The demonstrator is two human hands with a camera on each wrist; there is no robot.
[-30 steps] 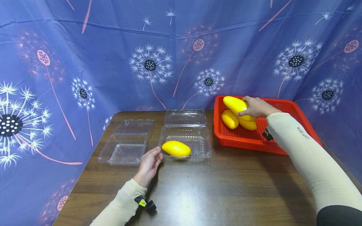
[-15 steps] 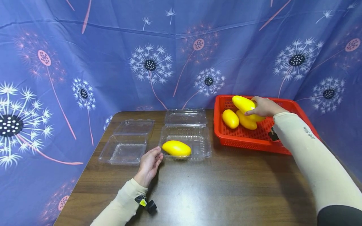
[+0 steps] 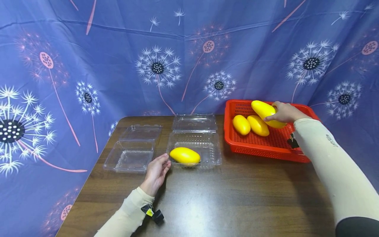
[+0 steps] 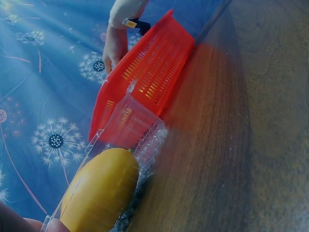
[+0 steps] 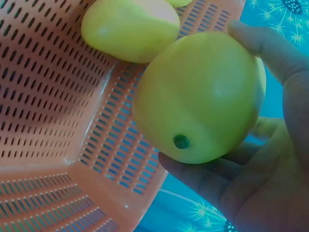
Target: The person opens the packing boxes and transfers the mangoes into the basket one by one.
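My right hand (image 3: 285, 112) grips a yellow mango (image 3: 263, 109) over the red basket (image 3: 266, 154). In the right wrist view the held mango (image 5: 203, 96) shows a dark stem spot, with thumb and fingers around it. Two more mangoes, a left one (image 3: 241, 125) and a right one (image 3: 258, 125), lie in the basket. Near the table's middle, an opened clear plastic clamshell container (image 3: 208, 153) has one mango (image 3: 185, 155) in its near left part. My left hand (image 3: 156, 172) pinches that container's left rim, as the left wrist view shows at its lower corner.
A second opened clear clamshell container (image 3: 133, 158) stands left of my left hand on the brown wooden table (image 3: 237, 204). Behind the table hangs a blue curtain (image 3: 118, 59) with dandelion prints. The basket stands at the back right.
My right hand has moved to the right over the basket with the mango, uncovering the two mangoes lying there. The left hand and the containers have stayed in place.
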